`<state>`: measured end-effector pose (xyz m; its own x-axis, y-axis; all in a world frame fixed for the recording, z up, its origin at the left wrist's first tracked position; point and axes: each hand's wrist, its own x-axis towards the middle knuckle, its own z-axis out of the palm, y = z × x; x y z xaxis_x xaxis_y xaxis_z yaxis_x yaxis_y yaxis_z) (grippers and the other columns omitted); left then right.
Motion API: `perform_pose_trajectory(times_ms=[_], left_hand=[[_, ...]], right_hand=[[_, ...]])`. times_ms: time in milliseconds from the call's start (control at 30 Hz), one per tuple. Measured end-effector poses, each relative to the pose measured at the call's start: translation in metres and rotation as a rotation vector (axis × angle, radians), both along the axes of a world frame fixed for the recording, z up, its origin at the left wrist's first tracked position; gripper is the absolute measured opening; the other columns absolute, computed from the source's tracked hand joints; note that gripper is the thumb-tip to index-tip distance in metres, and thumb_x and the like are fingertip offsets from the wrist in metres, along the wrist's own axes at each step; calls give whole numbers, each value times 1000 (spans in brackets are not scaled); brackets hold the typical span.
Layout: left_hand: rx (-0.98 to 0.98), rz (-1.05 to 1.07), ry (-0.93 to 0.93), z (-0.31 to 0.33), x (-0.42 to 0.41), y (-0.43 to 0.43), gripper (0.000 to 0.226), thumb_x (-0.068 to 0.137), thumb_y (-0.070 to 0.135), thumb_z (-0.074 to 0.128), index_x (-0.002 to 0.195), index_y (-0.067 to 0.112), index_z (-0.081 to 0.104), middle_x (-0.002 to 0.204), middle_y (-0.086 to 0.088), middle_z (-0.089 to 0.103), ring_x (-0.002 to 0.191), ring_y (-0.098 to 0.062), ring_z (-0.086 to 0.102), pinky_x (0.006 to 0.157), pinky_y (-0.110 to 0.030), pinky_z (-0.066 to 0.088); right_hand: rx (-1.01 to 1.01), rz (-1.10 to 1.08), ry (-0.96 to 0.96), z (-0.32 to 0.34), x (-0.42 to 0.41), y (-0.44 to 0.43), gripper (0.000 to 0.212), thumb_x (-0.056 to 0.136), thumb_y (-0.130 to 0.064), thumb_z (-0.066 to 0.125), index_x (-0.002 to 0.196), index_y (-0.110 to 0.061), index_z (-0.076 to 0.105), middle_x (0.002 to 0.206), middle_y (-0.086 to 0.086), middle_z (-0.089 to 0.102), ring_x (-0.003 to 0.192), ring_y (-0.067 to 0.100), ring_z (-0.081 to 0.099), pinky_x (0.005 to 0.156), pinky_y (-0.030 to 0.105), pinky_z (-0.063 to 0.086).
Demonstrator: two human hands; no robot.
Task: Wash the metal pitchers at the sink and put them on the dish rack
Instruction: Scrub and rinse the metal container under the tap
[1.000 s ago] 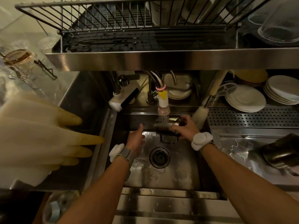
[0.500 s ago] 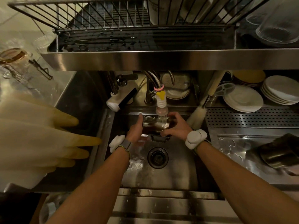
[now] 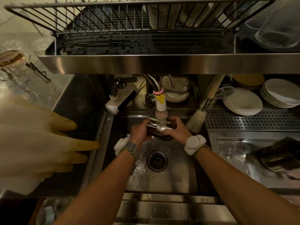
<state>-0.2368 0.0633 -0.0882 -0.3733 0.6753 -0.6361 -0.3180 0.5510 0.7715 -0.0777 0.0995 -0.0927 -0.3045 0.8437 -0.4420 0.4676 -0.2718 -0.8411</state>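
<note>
My view is dim and warm-toned. Glare streaks the steel shelf front [image 3: 162,62] and the wet counter [image 3: 243,153]; the rubber glove [image 3: 32,143] at my left blurs, and the edges bow outward.

Your pitcher [image 3: 159,127] reads silver with dark reflections. Faucet nozzle [image 3: 160,106]: white ribbed sleeve, yellow tab, pink ring above. Wrist sensors [image 3: 194,143] white. Gloves [image 3: 40,143] pale cream, yellowed fingertips. Plates [image 3: 242,103] plain white; perforated dot pattern on the steel drain panel [image 3: 253,120].
</note>
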Motion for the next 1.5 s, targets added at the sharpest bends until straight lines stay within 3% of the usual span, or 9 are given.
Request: perform_pose_trajectory(times_ms=[100,233,400,567,667,933,1067,1167,1500], left_hand=[[31,0,-55,-2,-2,-1,15,81,26,65,82,10,63,92,-13,65,81,-24,65,63,-30,55],[102,5,-146,-4,-1,-6,46,76,19,71,117,8,55,100,-12,65,86,-23,66,62,-31,55],[109,-66,-238,-6,-1,-12,32,82,10,61,111,17,51,95,-10,59,83,-22,61,68,-33,54],[-126,-372,-46,5,-4,-14,46,80,57,61,106,18,65,101,-10,71,85,-26,69,72,-35,58],[-121,-241,-68,2,-5,-12,46,78,54,66,105,16,64,101,-11,69,84,-25,68,70,-34,59],[122,-184,-176,3,-11,-20,36,85,25,65,120,25,56,110,-8,62,88,-21,62,53,-22,50],[168,-285,-131,3,-15,-22,51,81,15,67,125,36,52,114,-7,63,100,-25,62,63,-27,52],[91,-333,-158,0,-15,-21,50,69,37,58,119,37,55,110,-3,61,104,-26,57,76,-36,45],[-26,-285,-49,-1,-9,-13,39,73,49,44,99,28,64,97,0,62,95,-21,61,74,-37,40]], right_hand=[[-110,-159,106,-2,-3,1,67,85,-35,64,141,-20,31,125,4,51,105,22,57,93,35,49],[-252,-312,167,-1,-3,3,90,69,-72,55,137,-16,40,123,7,60,108,28,62,95,49,50],[-349,-328,207,1,0,-1,52,94,-44,49,141,-27,33,135,7,45,119,37,52,62,46,55],[-104,-287,147,-3,-10,1,59,86,-34,65,138,-13,45,133,11,54,106,24,59,91,40,52],[-115,-266,177,-3,-11,-2,61,83,-39,68,134,-12,50,129,12,59,112,27,60,97,45,51],[-315,-135,119,6,-12,0,68,78,-77,41,125,-29,49,112,12,67,81,28,69,66,32,53],[-328,-165,193,5,-11,-2,60,84,-57,56,130,-19,48,118,17,63,79,26,63,54,26,48],[-301,-188,288,1,-3,-2,55,85,-35,64,133,-17,43,120,15,61,98,31,63,67,40,54],[-335,-270,410,-2,7,-2,45,86,-11,62,124,-24,42,130,17,52,108,34,57,70,42,54]])
